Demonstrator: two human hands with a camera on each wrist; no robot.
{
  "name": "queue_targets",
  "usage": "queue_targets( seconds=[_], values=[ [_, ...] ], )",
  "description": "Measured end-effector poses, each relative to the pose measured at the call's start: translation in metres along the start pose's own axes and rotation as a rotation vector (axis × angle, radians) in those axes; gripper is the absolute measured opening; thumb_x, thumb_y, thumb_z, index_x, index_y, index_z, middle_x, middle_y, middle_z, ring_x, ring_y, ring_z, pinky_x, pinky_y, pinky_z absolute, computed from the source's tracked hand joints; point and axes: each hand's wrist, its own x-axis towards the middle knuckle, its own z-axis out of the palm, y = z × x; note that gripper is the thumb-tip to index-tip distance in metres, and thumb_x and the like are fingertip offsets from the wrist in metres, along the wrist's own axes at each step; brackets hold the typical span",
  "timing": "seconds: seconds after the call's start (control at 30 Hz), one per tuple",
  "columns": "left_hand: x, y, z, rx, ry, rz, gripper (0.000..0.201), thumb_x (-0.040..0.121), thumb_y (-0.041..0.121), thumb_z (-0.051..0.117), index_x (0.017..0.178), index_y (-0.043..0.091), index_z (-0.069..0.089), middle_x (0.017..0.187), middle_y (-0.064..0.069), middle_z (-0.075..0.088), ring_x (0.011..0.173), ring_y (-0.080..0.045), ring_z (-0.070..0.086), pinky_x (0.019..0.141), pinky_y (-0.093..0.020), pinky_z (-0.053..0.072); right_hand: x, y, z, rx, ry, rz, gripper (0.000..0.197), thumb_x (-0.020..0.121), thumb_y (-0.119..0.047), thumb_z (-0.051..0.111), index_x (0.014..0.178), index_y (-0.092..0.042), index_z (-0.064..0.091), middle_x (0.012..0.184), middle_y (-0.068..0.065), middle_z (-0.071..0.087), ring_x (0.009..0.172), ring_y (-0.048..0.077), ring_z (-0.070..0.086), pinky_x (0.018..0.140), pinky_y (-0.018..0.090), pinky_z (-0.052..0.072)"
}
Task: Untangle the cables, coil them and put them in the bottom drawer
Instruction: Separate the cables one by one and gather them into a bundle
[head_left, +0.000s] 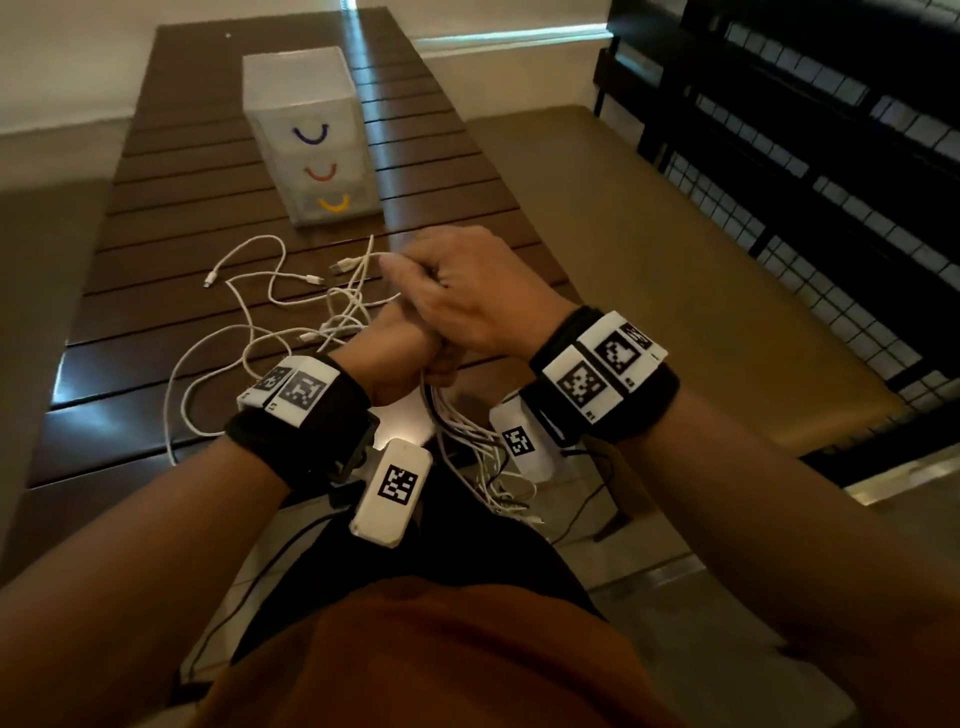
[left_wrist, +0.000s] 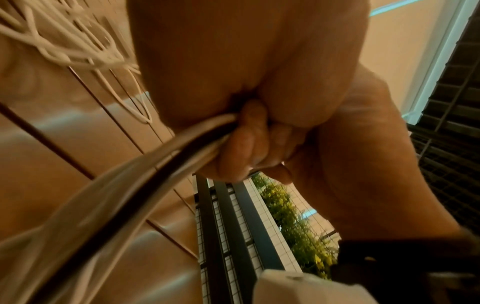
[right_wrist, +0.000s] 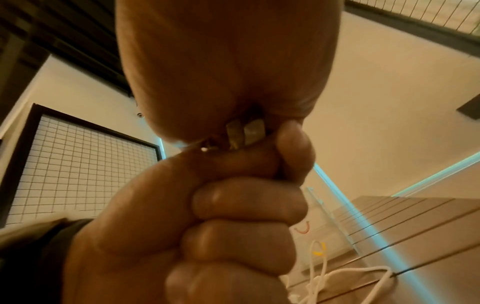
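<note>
A tangle of white cables (head_left: 291, 312) lies spread on the dark slatted table (head_left: 156, 291). My left hand (head_left: 400, 353) is at the table's near edge and grips a bundle of cables (head_left: 467, 441), which hangs down off the edge. The left wrist view shows my fingers (left_wrist: 246, 144) curled round this bundle (left_wrist: 155, 156) of white strands and one dark strand. My right hand (head_left: 457, 286) sits just above the left and holds cable ends; two metal plugs (right_wrist: 244, 132) show in its grip. The translucent drawer unit (head_left: 311, 140) stands farther back, its bottom drawer (head_left: 333, 203) with the yellow handle closed.
A tan cushioned bench (head_left: 675, 312) runs along the table's right side, with a black wire-grid railing (head_left: 831, 182) behind it. Loose plug ends (head_left: 340, 267) lie on the table left of my right hand. My lap is right below the hanging bundle.
</note>
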Motion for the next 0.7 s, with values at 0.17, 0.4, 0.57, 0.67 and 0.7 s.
queue_targets(
  seconds=[0.17,0.4,0.57,0.67,0.7],
  values=[
    [-0.001,0.004,-0.027,-0.090,0.141,-0.007,0.016,0.092,0.013,0.047,0.076,0.011,0.042,0.050,-0.002,0.037,0.037,-0.009,0.036,0.042,-0.019,0.033,0.024,-0.027,0.017,0.031,-0.009,-0.017,0.034,0.100,-0.031,0.040,0.128,-0.018,0.053,0.082,0.002,0.064,0.074,0.020,0.058,0.070,0.030,0.041],
    [-0.014,0.008,-0.070,-0.059,0.206,0.040,0.011,0.080,0.016,0.050,0.073,0.013,0.042,0.060,-0.003,0.027,0.043,-0.011,0.027,0.040,-0.018,0.027,0.051,-0.059,0.037,-0.057,-0.090,-0.016,0.046,0.102,-0.034,0.036,0.057,-0.027,0.037,0.066,-0.008,0.047,0.069,0.013,0.046,0.067,0.025,0.031],
    [-0.030,0.002,-0.087,-0.159,0.337,0.003,0.017,0.075,0.028,0.041,0.070,0.013,0.036,0.046,-0.001,0.034,0.040,-0.010,0.030,0.045,-0.022,0.021,0.063,-0.078,0.052,-0.011,-0.187,-0.078,0.043,0.103,-0.036,0.036,0.063,-0.027,0.050,0.075,-0.006,0.057,0.074,0.014,0.052,0.071,0.027,0.035],
    [-0.037,-0.001,-0.108,-0.238,0.334,-0.056,0.029,0.093,0.006,0.037,0.064,0.014,0.034,0.043,0.006,0.029,0.042,-0.010,0.023,0.047,-0.025,0.013,0.068,-0.078,0.067,0.346,-0.207,-0.017,0.040,0.103,-0.042,0.034,0.131,-0.021,0.054,0.132,0.004,0.058,0.121,0.015,0.053,0.102,0.029,0.039],
    [-0.040,-0.001,-0.117,-0.286,0.350,-0.056,0.034,0.096,0.004,0.034,0.064,0.015,0.036,0.045,0.006,0.028,0.041,-0.009,0.022,0.044,-0.022,0.014,0.069,-0.079,0.074,0.463,-0.220,0.050,0.047,0.102,-0.047,0.032,0.141,-0.024,0.044,0.140,0.004,0.052,0.127,0.015,0.050,0.106,0.032,0.037]
  ],
)
